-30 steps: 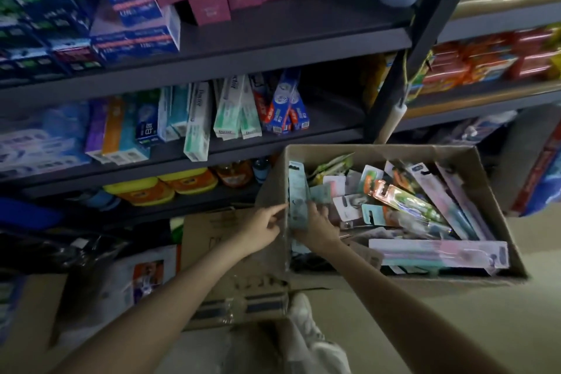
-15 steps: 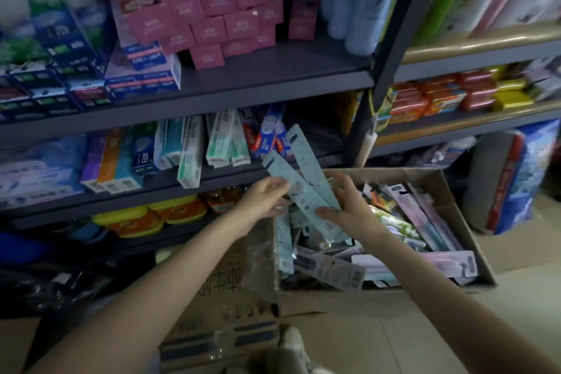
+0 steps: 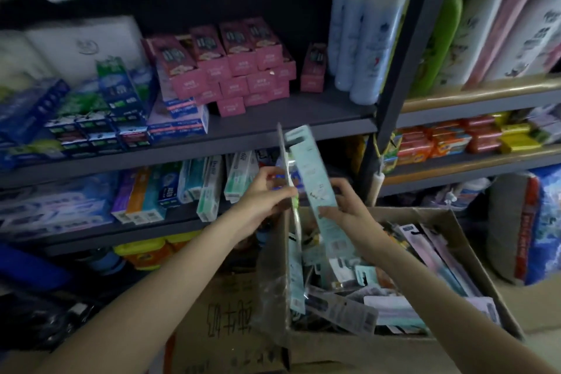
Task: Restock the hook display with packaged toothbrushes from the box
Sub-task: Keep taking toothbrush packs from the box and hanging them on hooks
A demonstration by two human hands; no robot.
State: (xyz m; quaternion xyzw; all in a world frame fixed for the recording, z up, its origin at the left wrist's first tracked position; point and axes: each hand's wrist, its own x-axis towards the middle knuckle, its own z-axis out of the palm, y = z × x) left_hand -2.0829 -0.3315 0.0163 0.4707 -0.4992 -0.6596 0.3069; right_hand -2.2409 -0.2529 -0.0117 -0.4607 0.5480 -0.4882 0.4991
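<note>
Left hand (image 3: 267, 191) pinches one toothbrush pack (image 3: 291, 197) edge-on; right hand (image 3: 349, 206) grips another (image 3: 315, 179) — both above the box (image 3: 473, 240)

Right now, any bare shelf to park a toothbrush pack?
Bare patch on the upper dark shelf, between the pink boxes and blue rolls. The toothpaste shelf and cardboard box are crowded. Both hands hold packs.

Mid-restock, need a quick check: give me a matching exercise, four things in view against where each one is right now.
Things:
1. teal toothbrush pack
2. pink boxes
3. cardboard box
4. edge-on toothbrush pack

Places:
A. on the floor, under the hands
B. in the left hand
C. in the right hand
D. stacked on a shelf

Pairs: 1-C, 2-D, 3-A, 4-B
</note>
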